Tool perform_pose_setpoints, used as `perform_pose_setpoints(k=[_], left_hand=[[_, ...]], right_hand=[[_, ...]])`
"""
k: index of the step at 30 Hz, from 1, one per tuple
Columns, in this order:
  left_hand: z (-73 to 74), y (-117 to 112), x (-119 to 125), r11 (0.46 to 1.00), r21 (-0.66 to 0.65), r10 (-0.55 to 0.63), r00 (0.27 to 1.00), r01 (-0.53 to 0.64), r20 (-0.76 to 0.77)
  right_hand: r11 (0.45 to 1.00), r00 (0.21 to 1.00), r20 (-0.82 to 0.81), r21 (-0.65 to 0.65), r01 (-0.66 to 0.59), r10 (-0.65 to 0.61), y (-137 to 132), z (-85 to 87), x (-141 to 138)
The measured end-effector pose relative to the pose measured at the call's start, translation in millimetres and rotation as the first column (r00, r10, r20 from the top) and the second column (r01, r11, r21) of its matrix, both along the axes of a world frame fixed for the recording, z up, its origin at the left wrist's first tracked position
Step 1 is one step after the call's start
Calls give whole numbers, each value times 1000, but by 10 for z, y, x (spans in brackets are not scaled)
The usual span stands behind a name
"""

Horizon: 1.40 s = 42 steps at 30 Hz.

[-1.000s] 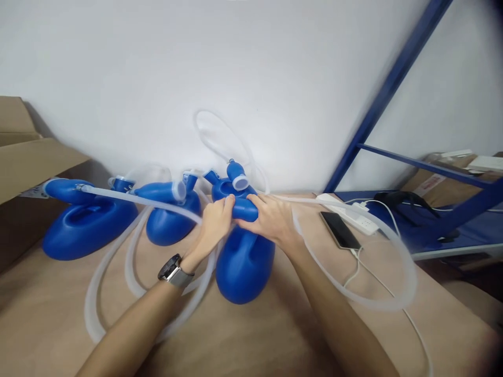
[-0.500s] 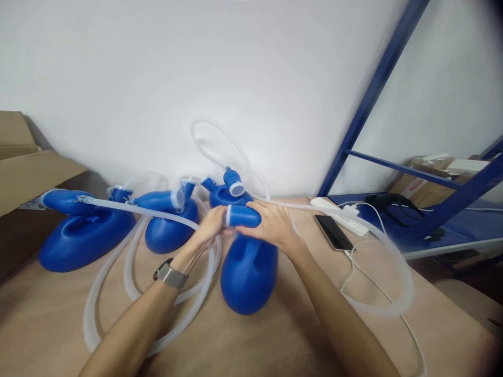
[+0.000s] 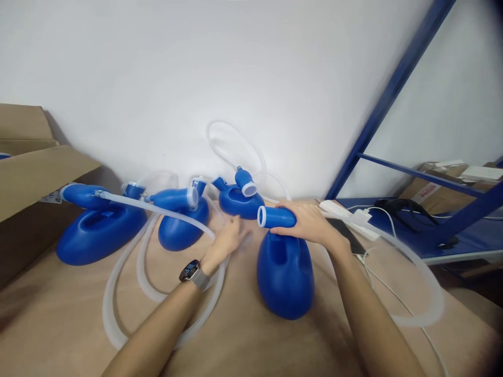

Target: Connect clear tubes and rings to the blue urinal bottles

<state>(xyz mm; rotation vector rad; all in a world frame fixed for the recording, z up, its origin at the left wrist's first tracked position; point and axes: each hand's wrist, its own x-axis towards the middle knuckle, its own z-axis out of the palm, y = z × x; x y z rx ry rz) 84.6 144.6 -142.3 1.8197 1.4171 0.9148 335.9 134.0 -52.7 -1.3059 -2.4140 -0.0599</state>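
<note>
In my right hand (image 3: 301, 222) is a blue urinal cup (image 3: 283, 217), held sideways with its white-rimmed mouth facing left. Below it a blue urinal bottle (image 3: 286, 277) stands on the table, its neck mostly hidden by cup and hand. My left hand (image 3: 228, 238), with a watch on the wrist, hovers left of the cup, apart from it and beside the clear hose (image 3: 222, 277). Its fingers are smeared by motion, so their closure is unclear. Further bottles with cups stand behind and left: one back bottle (image 3: 239, 203), one middle bottle (image 3: 184, 230), one left bottle (image 3: 100, 233).
An opened cardboard box (image 3: 51, 165) stands at the left edge. Loops of clear hose (image 3: 110, 309) lie across the table (image 3: 236, 351). To the right are a phone (image 3: 348, 235), a white power strip (image 3: 353, 222), cables and a blue metal rack (image 3: 377, 120). A white wall rises behind.
My left hand has come off the cup's rim and moved away leftwards. My right hand still grips the cup. The camera view has shifted, so the scene sits further right.
</note>
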Motion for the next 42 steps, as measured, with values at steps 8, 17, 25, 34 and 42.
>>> perform_pose_setpoints(k=[8, 17, 25, 34, 42], left_hand=[[638, -117, 90, 935, 271, -245, 969, 227, 32], [780, -123, -143, 843, 128, -523, 852, 523, -37], [373, 72, -110, 956, 42, -274, 935, 290, -223], [702, -172, 32, 941, 174, -313, 941, 290, 128], [742, -177, -78, 942, 209, -264, 964, 262, -18]], right_hand=[[998, 999, -48, -60, 6, -8, 65, -57, -99], [978, 985, -64, -124, -167, 160, 56, -15, 17], [964, 944, -328, -235, -126, 43, 21, 34, 150], [950, 967, -231, -263, -167, 106, -38, 36, 29], [911, 959, -254, -354, -211, 124, -74, 14, -28]])
